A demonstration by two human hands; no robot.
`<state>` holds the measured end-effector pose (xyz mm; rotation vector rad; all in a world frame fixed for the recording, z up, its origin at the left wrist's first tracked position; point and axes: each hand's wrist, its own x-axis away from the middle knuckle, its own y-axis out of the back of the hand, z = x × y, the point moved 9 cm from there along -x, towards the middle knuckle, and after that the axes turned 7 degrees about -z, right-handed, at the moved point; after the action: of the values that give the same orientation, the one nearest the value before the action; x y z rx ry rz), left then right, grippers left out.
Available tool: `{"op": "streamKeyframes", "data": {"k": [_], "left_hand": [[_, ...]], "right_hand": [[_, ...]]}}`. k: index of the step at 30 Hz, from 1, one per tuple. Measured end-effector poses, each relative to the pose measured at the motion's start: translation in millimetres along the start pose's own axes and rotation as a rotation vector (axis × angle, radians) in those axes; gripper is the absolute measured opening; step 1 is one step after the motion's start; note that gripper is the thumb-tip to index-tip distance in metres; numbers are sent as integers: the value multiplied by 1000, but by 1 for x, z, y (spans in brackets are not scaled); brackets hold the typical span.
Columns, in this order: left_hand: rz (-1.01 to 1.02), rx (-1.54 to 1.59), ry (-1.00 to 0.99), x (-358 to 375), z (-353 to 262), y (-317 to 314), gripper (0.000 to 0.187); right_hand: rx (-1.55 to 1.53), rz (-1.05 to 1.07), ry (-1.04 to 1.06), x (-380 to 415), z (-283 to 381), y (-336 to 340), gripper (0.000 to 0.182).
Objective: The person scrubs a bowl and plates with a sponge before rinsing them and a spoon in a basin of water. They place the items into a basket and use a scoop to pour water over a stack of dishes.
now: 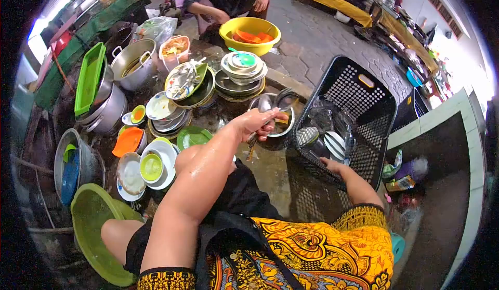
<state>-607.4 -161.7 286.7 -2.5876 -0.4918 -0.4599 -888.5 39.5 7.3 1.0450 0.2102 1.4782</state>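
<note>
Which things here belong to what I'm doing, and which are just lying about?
Likely in use:
cutlery in your left hand
metal bowl beneath it
black basket at your right hand
stacked dishes

Probably lying about:
plastic bag
yellow packet

Matt black plastic crate [382, 95]; glossy yellow plastic basin [226, 30]; dull metal pot [147, 48].

yellow bowl [226, 32], black basket [385, 95], orange dish [126, 142], yellow-black floral cloth [322, 243]
</note>
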Motion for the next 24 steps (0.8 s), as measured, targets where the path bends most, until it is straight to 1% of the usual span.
{"op": "streamKeyframes", "data": {"k": [1,2,3,4,6,7,8,9,10,11,12,13,15,16,17,18,19,21,23,24], "left_hand": [[-4,-13,10,-1,2,0,43],[3,3,16,1,1,-2,43],[15,19,24,2,1,-5,43],[12,25,19,2,0,-5,43],[12,51,38,1,3,-9,42],[8,51,38,0,3,-11,42],[11,48,36,-2,4,-13,41],[17,42,35,-4,6,-15,41],[55,49,30,-5,8,-19,40],[66,44,37,-5,9,-22,40],[83,43,51,-5,11,-25,39],[96,43,65,-3,12,-27,39],[84,63,68,1,12,-24,38],[76,88,70,3,12,-22,37],[70,111,72,4,11,-21,37],[112,137,66,5,11,-21,37],[113,130,65,5,11,-20,37],[115,155,17,6,7,-20,36],[116,162,18,4,8,-20,36],[115,164,18,2,10,-20,36]], "right_hand": [[199,99,-16,0,8,7,65],[342,97,1,12,54,32,56],[334,-106,-42,25,90,64,48],[390,-294,-65,37,139,98,42],[-40,-886,275,75,225,148,33],[-337,-883,173,78,245,150,28],[-722,-840,265,83,280,147,35],[-968,-718,315,74,302,136,46],[-1152,-606,374,69,327,125,54],[-1171,-602,350,61,343,116,58],[-1228,-682,254,52,350,106,54],[-1251,-593,452,26,349,98,41],[-1329,-594,432,23,364,99,22],[-1332,-586,435,14,363,99,22],[-1214,-773,433,14,357,112,17],[-1088,-959,427,17,351,123,19],[-1090,-965,431,12,349,123,19],[-902,-1092,346,17,347,129,29],[-903,-1096,313,4,334,125,31],[-1055,-1085,322,4,330,122,35]]}}
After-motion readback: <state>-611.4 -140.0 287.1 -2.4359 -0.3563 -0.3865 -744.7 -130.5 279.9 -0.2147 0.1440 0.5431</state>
